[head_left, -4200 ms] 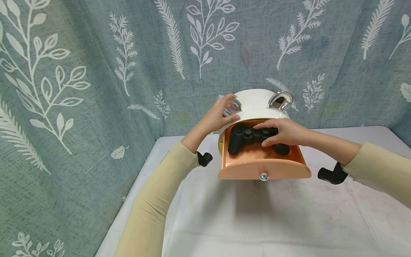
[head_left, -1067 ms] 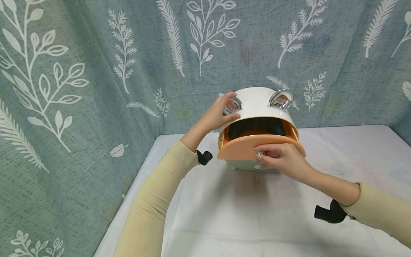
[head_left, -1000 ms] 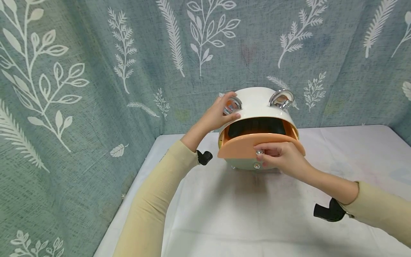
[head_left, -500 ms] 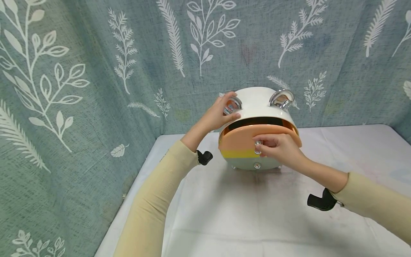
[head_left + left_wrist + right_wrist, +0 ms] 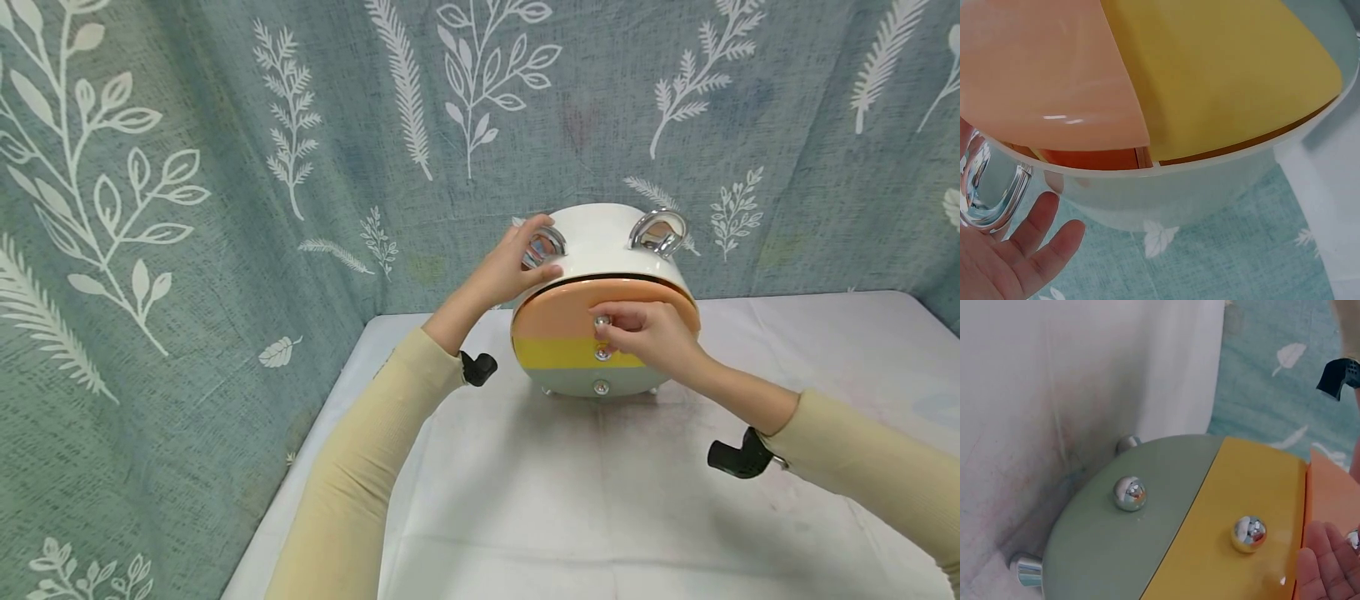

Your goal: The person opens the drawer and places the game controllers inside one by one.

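Note:
A round white cabinet (image 5: 600, 229) stands on the cloth, with an orange drawer (image 5: 551, 312) above a yellow drawer (image 5: 551, 354) and a grey-green drawer (image 5: 562, 381). My right hand (image 5: 652, 333) pinches the orange drawer's chrome knob (image 5: 602, 322). That drawer sits almost flush, a thin dark gap along its top edge; in the left wrist view the orange drawer (image 5: 1047, 75) still stands slightly proud. My left hand (image 5: 510, 262) grips the cabinet's left chrome ring (image 5: 551, 242), its thumb against the white shell. Two of its fingers (image 5: 1050, 256) extend beside the shell. The game controller is hidden.
A second chrome ring (image 5: 658, 232) rises on the cabinet's right top. The lower drawers carry a yellow-drawer knob (image 5: 1249, 534) and a green-drawer knob (image 5: 1130, 493). Short metal feet (image 5: 1026, 570) lift the cabinet off the white cloth (image 5: 525, 500). A patterned curtain (image 5: 337, 150) hangs behind and left.
The orange drawer, earlier pulled out with a black game controller inside, has slid back into the cabinet. My right hand left the controller for the knob and moved inward with it. Left hand stayed.

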Action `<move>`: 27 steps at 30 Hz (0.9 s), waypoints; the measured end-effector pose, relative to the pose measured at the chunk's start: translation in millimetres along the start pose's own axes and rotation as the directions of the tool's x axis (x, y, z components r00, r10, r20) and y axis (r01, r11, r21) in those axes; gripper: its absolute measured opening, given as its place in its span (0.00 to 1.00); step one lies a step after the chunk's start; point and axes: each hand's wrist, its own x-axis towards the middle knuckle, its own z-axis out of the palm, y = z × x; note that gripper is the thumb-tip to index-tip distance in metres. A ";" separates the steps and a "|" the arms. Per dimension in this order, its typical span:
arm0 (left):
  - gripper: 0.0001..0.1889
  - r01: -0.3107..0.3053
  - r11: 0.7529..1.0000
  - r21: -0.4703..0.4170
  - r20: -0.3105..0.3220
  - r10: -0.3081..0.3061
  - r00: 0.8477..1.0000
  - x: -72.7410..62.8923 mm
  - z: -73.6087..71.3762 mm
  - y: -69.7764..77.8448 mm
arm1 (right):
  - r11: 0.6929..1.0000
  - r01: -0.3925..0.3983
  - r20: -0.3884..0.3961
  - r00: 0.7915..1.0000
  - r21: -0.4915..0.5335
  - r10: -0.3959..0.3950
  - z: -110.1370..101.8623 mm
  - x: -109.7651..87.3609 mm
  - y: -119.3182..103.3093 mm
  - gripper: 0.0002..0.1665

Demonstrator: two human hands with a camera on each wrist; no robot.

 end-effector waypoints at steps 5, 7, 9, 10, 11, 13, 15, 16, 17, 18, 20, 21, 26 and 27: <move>0.35 0.007 1.000 -0.003 -0.005 -0.007 1.000 0.0 0.5 -0.4 | 0.999 -0.016 -0.015 1.000 -0.031 0.015 -0.2 4.4 2.5 0.17; 0.35 0.015 1.000 0.001 -0.003 -0.015 1.000 0.0 0.5 -0.4 | 0.999 -0.023 -0.018 1.000 -0.032 0.022 -0.5 5.7 3.4 0.17; 0.35 0.022 1.000 0.002 0.002 -0.022 1.000 0.0 0.5 -0.3 | 0.999 -0.023 -0.023 0.999 -0.036 0.022 -1.0 7.1 4.4 0.17; 0.35 0.024 1.000 0.002 0.003 -0.024 1.000 0.0 0.4 -0.2 | 0.999 -0.021 -0.026 0.999 -0.038 0.020 -1.3 7.7 4.6 0.17; 0.36 0.026 1.000 0.003 0.005 -0.026 1.000 0.0 0.4 -0.3 | 0.999 -0.014 -0.029 1.000 -0.045 0.013 -1.5 8.3 5.3 0.16; 0.36 0.025 1.000 0.002 0.006 -0.025 1.000 0.1 0.3 -0.3 | 0.998 0.000 -0.035 0.999 -0.065 -0.002 -1.9 9.2 5.7 0.16; 0.36 0.023 1.000 0.003 0.006 -0.023 1.000 0.3 0.4 -0.3 | 0.995 0.020 -0.042 0.999 -0.095 -0.024 -2.0 9.7 6.6 0.16; 0.36 0.022 1.000 0.003 0.005 -0.022 1.000 0.4 0.4 -0.3 | 0.994 0.028 -0.042 0.999 -0.105 -0.033 -2.1 9.8 7.0 0.16; 0.36 0.021 1.000 0.003 0.004 -0.021 1.000 0.4 0.3 -0.2 | 0.993 0.035 -0.043 0.998 -0.116 -0.041 -2.1 10.0 7.6 0.16; 0.36 0.019 1.000 0.002 0.003 -0.019 1.000 0.5 0.3 -0.2 | 0.991 0.041 -0.044 0.998 -0.124 -0.047 -2.0 10.0 7.9 0.16; 0.36 0.018 1.000 0.001 0.003 -0.018 1.000 0.8 0.4 -0.2 | 0.990 0.053 -0.047 0.997 -0.134 -0.060 -1.9 10.1 9.0 0.16; 0.36 0.017 1.000 0.000 0.003 -0.017 1.000 0.8 0.5 -0.2 | 0.989 0.059 -0.048 0.997 -0.134 -0.066 -1.9 10.2 9.5 0.16; 0.36 0.026 1.000 -0.001 0.006 -0.026 1.000 0.4 1.0 -1.0 | 0.979 0.126 -0.040 0.990 -0.158 -0.134 -2.2 9.5 12.1 0.15; 0.36 0.029 1.000 -0.001 0.006 -0.029 1.000 0.1 1.0 -0.9 | 0.976 0.142 -0.038 0.988 -0.164 -0.150 -2.3 9.3 12.5 0.15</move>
